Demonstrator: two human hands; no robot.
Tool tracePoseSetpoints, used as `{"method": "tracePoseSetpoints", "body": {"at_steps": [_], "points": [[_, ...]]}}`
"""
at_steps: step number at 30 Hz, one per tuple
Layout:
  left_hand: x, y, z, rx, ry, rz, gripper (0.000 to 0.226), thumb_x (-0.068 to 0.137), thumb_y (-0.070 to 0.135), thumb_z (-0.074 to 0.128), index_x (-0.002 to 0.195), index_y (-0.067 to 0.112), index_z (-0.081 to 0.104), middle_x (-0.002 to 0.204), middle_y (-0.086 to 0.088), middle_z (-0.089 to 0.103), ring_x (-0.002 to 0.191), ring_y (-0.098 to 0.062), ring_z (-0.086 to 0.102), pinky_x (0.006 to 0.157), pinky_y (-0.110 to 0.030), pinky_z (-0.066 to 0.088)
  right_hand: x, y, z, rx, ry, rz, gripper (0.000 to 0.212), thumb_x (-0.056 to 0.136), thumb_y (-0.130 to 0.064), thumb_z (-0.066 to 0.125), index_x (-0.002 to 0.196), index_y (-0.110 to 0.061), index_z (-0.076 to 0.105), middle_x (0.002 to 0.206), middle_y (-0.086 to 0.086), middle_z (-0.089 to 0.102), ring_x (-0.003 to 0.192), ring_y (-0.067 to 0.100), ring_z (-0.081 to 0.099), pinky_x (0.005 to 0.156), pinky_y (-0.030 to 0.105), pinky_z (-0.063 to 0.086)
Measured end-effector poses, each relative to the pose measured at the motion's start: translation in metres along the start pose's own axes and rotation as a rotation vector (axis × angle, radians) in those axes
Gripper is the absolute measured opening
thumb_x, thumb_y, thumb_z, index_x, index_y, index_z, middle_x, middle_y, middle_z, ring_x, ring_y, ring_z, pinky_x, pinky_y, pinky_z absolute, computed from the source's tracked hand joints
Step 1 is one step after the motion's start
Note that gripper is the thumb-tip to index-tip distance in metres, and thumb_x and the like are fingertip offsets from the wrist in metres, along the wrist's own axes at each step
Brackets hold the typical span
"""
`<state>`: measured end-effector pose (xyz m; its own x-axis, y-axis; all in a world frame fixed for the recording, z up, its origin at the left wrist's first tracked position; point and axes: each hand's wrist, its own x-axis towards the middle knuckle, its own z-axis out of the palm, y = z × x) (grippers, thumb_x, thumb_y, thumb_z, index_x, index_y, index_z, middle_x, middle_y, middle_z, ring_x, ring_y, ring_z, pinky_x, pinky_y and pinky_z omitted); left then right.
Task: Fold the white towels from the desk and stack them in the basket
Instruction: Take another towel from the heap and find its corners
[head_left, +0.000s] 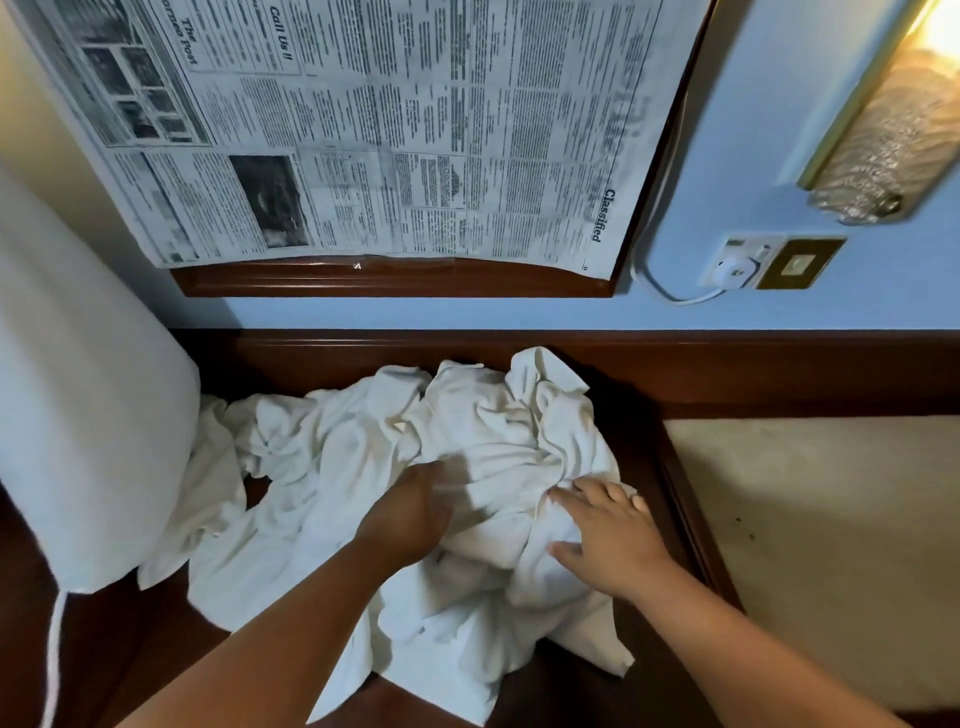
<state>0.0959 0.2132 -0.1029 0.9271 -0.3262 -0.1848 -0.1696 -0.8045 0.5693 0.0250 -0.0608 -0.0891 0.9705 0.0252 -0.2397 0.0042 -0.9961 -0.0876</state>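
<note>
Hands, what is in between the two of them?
Crumpled white towels fill the gap between the left hand and the right hand, as the head view shows. Both hands touch them.

A newspaper (363, 119) covered a brown wooden frame (395, 281) on the blue wall (753, 130). A wall lamp (878, 135) glowed at the right, above a socket (737, 262) with a white cord (691, 299). A white lampshade (78, 389) stood at the left.

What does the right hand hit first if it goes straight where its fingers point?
The right hand lies flat on the white towels, fingers pointing away and left; it would likely plough into the bunched folds mid-pile first. The left hand sits just beside that line, though depth is unclear.
</note>
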Motion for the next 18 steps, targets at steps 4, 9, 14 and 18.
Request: {"method": "tracePoseSetpoints", "body": {"at_steps": [4,9,14,18], "points": [[0.013,0.002,-0.002,0.044,0.015,0.031,0.062,0.092,0.032,0.063,0.148,0.016,0.042,0.149,-0.004,0.045,0.131,-0.023,0.05,0.105,-0.028,0.042,0.008,0.004,-0.007,-0.013,-0.051,0.112,0.073,0.084,-0.067,0.043,0.149,-0.036,0.033,0.15,-0.008,0.037,0.139,0.021,0.033,0.109,0.042,0.026],[0.018,-0.002,0.0,0.129,-0.143,0.051,0.06,0.098,0.036,0.059,0.15,0.015,0.039,0.148,-0.006,0.047,0.132,-0.025,0.051,0.106,-0.029,0.039,0.022,-0.011,-0.02,-0.038,-0.082,0.145,0.067,0.08,-0.062,0.052,0.14,-0.032,0.043,0.141,0.0,0.044,0.133,0.028,0.04,0.118,0.05,0.015],[0.001,-0.014,0.008,0.112,-0.144,-0.092,0.06,0.092,0.039,0.061,0.146,0.021,0.043,0.119,-0.002,0.064,0.108,-0.022,0.061,0.088,-0.033,0.05,0.025,-0.035,-0.019,-0.074,0.129,-0.028,0.051,0.075,-0.042,0.061,0.12,-0.019,0.052,0.124,0.003,0.044,0.119,0.03,0.048,0.114,0.045,0.027],[-0.014,-0.017,0.012,0.041,-0.021,-0.006,0.03,0.09,0.036,0.061,0.117,0.024,0.053,0.09,0.009,0.058,0.082,-0.013,0.057,0.071,-0.033,0.049,0.028,-0.031,-0.007,0.009,0.124,-0.213,0.047,0.074,-0.027,0.056,0.12,-0.021,0.055,0.126,0.0,0.048,0.114,0.026,0.052,0.094,0.037,0.046]]}}
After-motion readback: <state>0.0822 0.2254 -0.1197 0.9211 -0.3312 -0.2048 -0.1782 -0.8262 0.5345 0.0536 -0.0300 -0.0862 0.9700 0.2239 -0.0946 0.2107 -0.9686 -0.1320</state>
